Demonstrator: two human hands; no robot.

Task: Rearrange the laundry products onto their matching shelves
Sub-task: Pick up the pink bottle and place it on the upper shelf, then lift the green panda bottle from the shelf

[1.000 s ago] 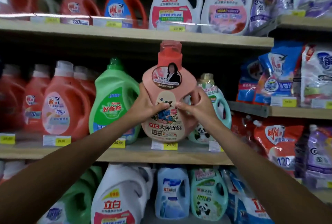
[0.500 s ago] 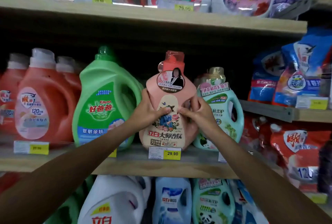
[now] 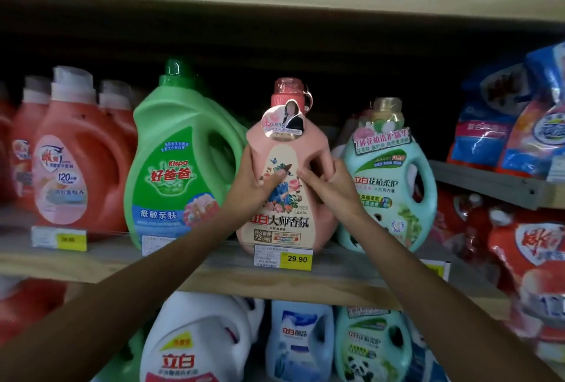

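The left grip (image 3: 253,187) and right grip (image 3: 331,187) clasp the pink bottle (image 3: 282,222) between them by its sides; its long axis is vertical, cap up, label facing the camera.

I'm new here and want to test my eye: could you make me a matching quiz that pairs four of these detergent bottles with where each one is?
Things:
1. pink bottle
2. green bottle
3. gold-capped teal bottle
4. white bottle

Places:
A. under the wooden shelf
B. gripped by the left hand and right hand
C. just right of the pink bottle
D. just left of the pink bottle

Pairs: 1-B, 2-D, 3-C, 4-A.
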